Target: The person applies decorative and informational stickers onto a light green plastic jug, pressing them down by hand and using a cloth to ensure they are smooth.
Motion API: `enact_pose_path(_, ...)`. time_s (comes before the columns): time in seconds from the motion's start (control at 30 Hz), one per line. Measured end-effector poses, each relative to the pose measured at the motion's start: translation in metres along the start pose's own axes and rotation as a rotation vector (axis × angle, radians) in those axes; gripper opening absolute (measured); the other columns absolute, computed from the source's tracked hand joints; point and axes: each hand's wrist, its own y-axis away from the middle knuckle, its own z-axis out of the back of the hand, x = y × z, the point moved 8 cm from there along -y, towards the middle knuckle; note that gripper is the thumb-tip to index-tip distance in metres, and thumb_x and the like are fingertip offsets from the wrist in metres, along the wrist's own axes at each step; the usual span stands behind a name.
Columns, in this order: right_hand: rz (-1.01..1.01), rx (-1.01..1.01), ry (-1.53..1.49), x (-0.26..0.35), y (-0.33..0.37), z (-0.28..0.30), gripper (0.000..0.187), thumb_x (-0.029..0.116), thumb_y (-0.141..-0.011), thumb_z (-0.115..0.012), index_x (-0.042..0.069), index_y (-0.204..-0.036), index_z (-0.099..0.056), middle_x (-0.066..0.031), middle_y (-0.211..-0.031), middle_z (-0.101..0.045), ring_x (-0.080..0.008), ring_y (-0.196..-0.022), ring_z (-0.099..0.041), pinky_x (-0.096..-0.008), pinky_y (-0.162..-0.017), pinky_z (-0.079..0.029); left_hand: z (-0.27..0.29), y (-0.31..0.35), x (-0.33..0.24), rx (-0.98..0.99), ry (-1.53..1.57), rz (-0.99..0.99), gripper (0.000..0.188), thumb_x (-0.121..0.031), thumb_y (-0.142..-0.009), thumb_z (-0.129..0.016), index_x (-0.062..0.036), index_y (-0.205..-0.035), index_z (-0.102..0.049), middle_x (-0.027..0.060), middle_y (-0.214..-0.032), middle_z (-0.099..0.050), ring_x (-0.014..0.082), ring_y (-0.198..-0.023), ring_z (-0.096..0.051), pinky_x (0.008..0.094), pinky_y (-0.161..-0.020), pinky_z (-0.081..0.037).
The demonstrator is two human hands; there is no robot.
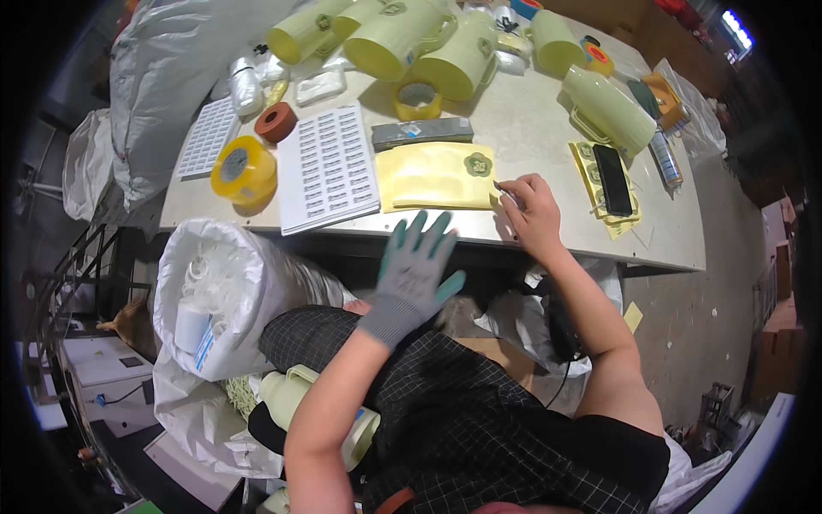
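Observation:
A stack of yellow sticker sheets point(437, 184) with a dark flower emblem at its upper right lies near the table's front edge. My left hand point(417, 270), in a grey glove with teal fingertips, is open just in front of the stack, fingers spread, holding nothing. At the stack's right edge my bare right hand point(531, 212) is closed in a pinch. A small dark tip shows at its fingers, too small to name. Across my lap lies a pale green jug point(287, 398), partly hidden by my left forearm. Left of the yellow sheets is a stack of printed white label sheets point(330, 171).
Several pale green jugs point(385, 47) lie at the back of the table point(531, 128). Tape rolls point(244, 171) and a grey bar point(422, 134) are nearer. A phone point(613, 180) rests on yellow sheets at right. An open white sack point(214, 291) stands front left.

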Motion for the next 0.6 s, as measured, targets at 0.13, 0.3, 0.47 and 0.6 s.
enact_pose_path(0.13, 0.141, -0.015, 0.119, -0.008, -0.012, -0.003, 0.012, 0.018, -0.087, -0.077, 0.013, -0.098, -0.078, -0.0048, -0.094, -0.065, -0.025, -0.089, -0.066, -0.0384, -0.07, -0.055, -0.049, -0.077, -0.01, -0.013, -0.005, -0.049, 0.074, -0.057, -0.094, -0.064, -0.0112, -0.151, -0.053, 0.0125, -0.165, -0.04, 0.038, -0.155, -0.029, 0.0578, -0.129, -0.017)
enact_pose_path(0.3, 0.144, 0.055, 0.14, -0.017, -0.015, -0.023, 0.014, 0.016, -0.086, -0.076, 0.015, -0.099, -0.078, -0.003, -0.095, -0.065, -0.0239, -0.088, -0.065, -0.038, -0.069, -0.055, -0.073, -0.083, -0.005, 0.011, -0.013, -0.029, 0.075, -0.06, -0.094, -0.063, -0.012, -0.15, -0.055, 0.0112, -0.164, -0.041, 0.0386, -0.154, -0.031, 0.0606, -0.128, -0.015)
enact_pose_path(0.47, 0.153, 0.081, 0.175, -0.02, -0.015, -0.024, 0.012, 0.017, -0.087, -0.075, 0.015, -0.099, -0.077, -0.0032, -0.095, -0.063, -0.0243, -0.089, -0.064, -0.0383, -0.068, -0.054, -0.073, -0.085, -0.007, 0.027, -0.016, -0.025, 0.074, -0.06, -0.094, -0.063, -0.0121, -0.15, -0.056, 0.0112, -0.164, -0.042, 0.0391, -0.154, -0.032, 0.06, -0.128, -0.014)
enact_pose_path(0.6, 0.169, 0.083, 0.162, -0.02, -0.022, -0.026, 0.012, 0.017, -0.087, -0.075, 0.015, -0.099, -0.077, -0.0031, -0.096, -0.063, -0.0241, -0.089, -0.064, -0.0381, -0.068, -0.054, -0.072, -0.086, -0.006, 0.034, -0.018, -0.012, 0.074, -0.06, -0.093, -0.063, -0.012, -0.149, -0.057, 0.011, -0.163, -0.043, 0.0388, -0.153, -0.032, 0.0606, -0.128, -0.014)
